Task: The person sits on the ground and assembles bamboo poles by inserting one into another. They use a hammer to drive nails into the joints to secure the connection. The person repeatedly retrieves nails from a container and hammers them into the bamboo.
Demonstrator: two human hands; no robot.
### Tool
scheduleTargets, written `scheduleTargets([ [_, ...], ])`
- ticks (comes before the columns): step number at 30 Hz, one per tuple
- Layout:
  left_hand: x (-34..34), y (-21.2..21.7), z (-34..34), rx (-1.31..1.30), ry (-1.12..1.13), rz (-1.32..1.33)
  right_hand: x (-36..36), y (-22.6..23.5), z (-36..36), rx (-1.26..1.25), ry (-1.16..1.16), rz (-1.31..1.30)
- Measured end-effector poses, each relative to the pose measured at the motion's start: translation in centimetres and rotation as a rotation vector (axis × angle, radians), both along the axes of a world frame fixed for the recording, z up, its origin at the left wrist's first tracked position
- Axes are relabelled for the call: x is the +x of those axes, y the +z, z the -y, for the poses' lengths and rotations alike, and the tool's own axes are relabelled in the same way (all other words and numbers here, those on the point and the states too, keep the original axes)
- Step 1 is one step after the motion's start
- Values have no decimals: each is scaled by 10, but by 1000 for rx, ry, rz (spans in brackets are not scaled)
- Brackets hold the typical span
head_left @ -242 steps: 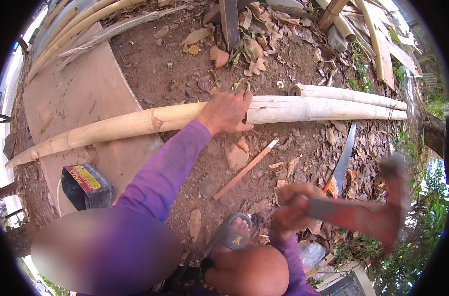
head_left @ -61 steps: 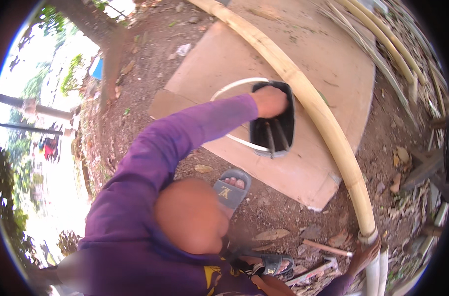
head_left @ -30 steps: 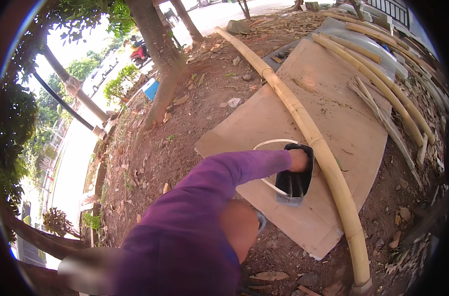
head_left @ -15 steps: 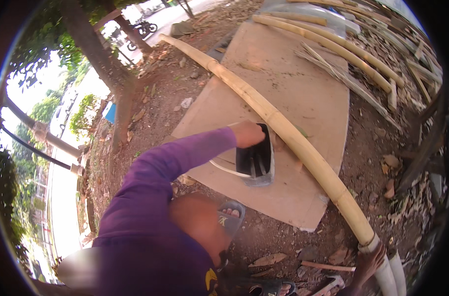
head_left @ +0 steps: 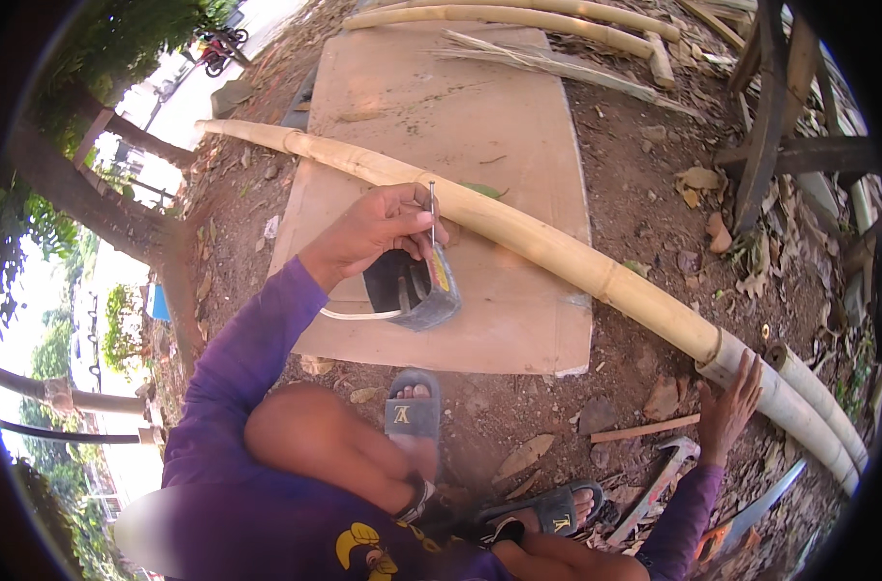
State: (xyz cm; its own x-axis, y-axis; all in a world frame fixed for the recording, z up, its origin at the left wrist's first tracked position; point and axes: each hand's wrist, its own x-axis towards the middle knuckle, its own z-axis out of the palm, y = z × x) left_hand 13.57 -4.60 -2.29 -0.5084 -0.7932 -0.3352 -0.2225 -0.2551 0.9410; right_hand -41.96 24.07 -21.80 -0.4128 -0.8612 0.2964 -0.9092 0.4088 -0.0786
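Note:
My left hand [head_left: 392, 228] pinches a thin metal nail [head_left: 432, 211] upright between thumb and fingers. Just below that hand is a cut-open plastic container [head_left: 431, 308] with a dark inside, a pale strap and a few slim pieces in it. A long, curved bamboo pole [head_left: 509, 228] runs past it from far left to near right. On the pole's near end lies my right hand [head_left: 729, 412], fingers stretched out over the bamboo, holding nothing else. Beside that arm, a hammer [head_left: 659, 484] rests on the ground.
A flat brown board [head_left: 518, 334] lies under the container and pole. Near my right forearm is a saw [head_left: 765, 508] with an orange handle. More bamboo poles [head_left: 547, 29] and split strips [head_left: 576, 73] lie at the back. A wooden frame [head_left: 770, 145] stands right; a tree [head_left: 174, 281] left.
My left hand has come up out of the container and now shows a nail in its fingers. The right hand's fingers have straightened on the bamboo. The head view has shifted right.

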Motion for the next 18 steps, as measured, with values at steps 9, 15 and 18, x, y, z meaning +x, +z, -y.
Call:
scheduleTargets([
  [9,-126,-7,-5,-156,-365,282,100,-15,-134,-81,-503,392],
  [15,-270,-52,-43,-148,-664,160,142,-25,-202,21,-688,399],
  [18,-362,-82,-65,-211,-746,-54,157,-31,-211,58,-720,497],
])
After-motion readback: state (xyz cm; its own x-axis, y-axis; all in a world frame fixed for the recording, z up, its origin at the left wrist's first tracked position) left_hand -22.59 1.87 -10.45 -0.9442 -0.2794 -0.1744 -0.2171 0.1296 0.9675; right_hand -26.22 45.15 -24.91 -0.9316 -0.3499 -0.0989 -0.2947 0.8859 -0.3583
